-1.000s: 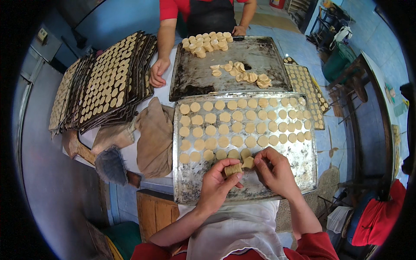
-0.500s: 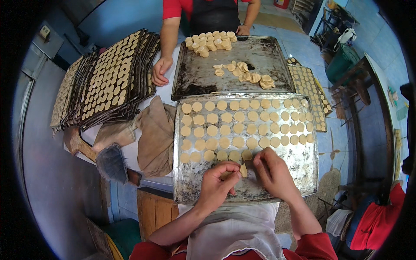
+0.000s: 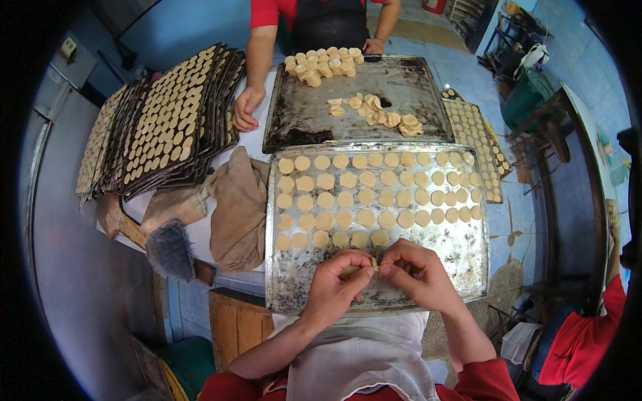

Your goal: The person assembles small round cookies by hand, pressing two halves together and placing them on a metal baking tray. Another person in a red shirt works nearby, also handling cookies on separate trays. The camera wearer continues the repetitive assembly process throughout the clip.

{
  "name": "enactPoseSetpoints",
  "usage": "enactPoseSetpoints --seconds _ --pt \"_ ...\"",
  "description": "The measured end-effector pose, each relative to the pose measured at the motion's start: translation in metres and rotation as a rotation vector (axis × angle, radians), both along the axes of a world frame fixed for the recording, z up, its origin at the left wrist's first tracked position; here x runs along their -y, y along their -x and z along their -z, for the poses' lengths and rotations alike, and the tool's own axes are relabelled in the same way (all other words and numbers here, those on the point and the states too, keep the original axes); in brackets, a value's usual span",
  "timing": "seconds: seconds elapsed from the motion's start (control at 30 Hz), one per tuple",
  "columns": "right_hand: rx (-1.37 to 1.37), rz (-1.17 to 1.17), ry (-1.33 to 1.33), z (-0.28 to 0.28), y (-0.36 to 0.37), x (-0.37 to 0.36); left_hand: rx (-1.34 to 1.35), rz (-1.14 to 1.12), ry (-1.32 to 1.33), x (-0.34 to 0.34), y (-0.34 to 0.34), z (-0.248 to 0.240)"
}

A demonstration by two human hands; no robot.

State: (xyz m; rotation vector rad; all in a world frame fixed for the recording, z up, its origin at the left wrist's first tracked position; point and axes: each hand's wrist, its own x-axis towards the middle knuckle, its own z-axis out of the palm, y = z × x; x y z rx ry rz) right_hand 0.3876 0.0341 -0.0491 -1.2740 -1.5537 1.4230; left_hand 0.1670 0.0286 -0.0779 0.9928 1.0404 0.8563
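Note:
Over the near part of a metal baking tray (image 3: pixel 441 267), my left hand (image 3: pixel 340 277) is closed round a few thin dough discs (image 3: pixel 374 263), mostly hidden by its fingers. My right hand (image 3: pixel 413 271) pinches at the edge of those same discs, thumb and forefinger meeting the left fingertips. Beyond both hands, round pale dough discs (image 3: pixel 366 197) lie flat in rows on the tray. The nearest row is shorter and stops at a disc (image 3: pixel 379 238) just beyond my fingers.
A second, darker tray (image 3: pixel 408 83) holds stacked dough discs (image 3: pixel 324 67) and a loose pile (image 3: pixel 374 110). Across from me, a person's hand (image 3: pixel 247 110) rests beside it. Disc-covered trays (image 3: pixel 164 117) stack at left, near a brown cloth (image 3: pixel 239 214). Another person's red sleeve (image 3: pixel 582 344) shows at right.
My right hand has moved left and now touches the discs at my left fingertips. The left hand has stayed almost in place. At far right, the other person's arm has come into view.

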Motion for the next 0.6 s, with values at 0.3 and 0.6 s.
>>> enactPoseSetpoints --seconds 0.3,0.6 --pt "0.631 0.269 -0.324 0.014 -0.01 -0.009 0.054 -0.043 0.055 0.003 0.003 0.001" --pt "0.432 0.226 -0.327 0.001 -0.021 0.01 0.136 0.143 0.098 0.005 -0.018 -0.007"
